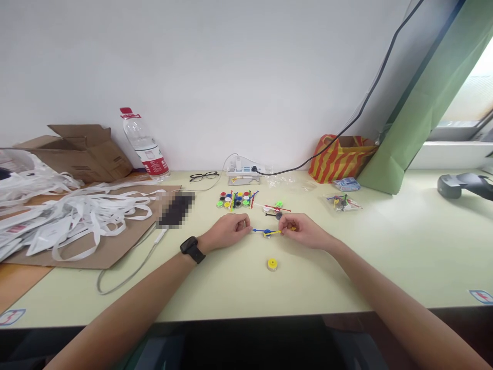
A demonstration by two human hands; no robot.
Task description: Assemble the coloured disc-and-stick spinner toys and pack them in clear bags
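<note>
My left hand (231, 229), wearing a black watch (192, 250), has thumb and index finger pinched at the pointed tip of a blue arrow (260, 230). That arrow reaches to a small round blue piece (266, 234) on the table. A yellow arrow (274, 233) crosses over the blue piece, and my right hand (302, 230) pinches it toward its right end. The right fingers hide part of the yellow arrow. Nearer to me lies a round yellow piece (272, 264). Just beyond my hands are a red arrow (278, 208) and a dark round piece (279, 216).
Several coloured round pieces (239, 204) and arrows stand grouped behind my left hand. A bag of parts (342, 203) lies at right. Further left are a blurred-out dark device (177, 209), white straps (103, 205) and a bottle (148, 149). A power strip (244, 168) sits by the wall.
</note>
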